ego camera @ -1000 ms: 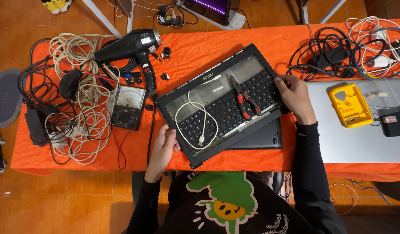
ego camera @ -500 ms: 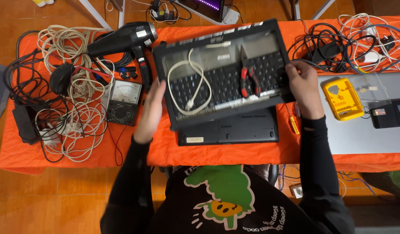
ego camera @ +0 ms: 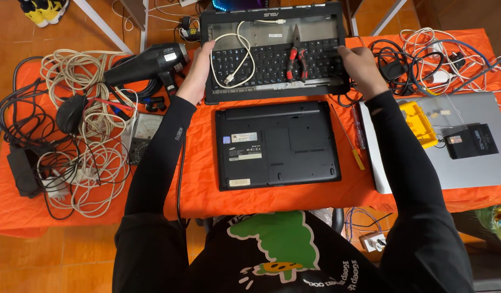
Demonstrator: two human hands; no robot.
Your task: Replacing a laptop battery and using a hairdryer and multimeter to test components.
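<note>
— Hands first: what did the head view show of them?

— Left hand (ego camera: 195, 76) gripped the left edge of a black keyboard panel (ego camera: 275, 54), fingers curled round the rim. Right hand (ego camera: 358, 68) clasped the panel's right edge the same way, thumb on top. Both arms, in black sleeves, reached to the far side of the orange table (ego camera: 199, 163).

— And where was the panel?

— It sat at the far middle of the table, beyond a black laptop (ego camera: 277, 144) lying underside up, closer to the person. On the keys rested red-handled pliers (ego camera: 295, 58) and a white cable (ego camera: 237, 57), looped at the left.

— What lay around?

— To the left, just beside the left hand, lay a black hair dryer (ego camera: 147, 64); farther left were tangled white cords (ego camera: 85, 146), a black mouse (ego camera: 71, 113) and an analogue meter (ego camera: 142, 138), partly behind the forearm. To the right lay a silver laptop (ego camera: 467, 157) carrying a yellow box (ego camera: 418, 122), with a yellow-handled screwdriver (ego camera: 352, 144) between the two laptops.
</note>
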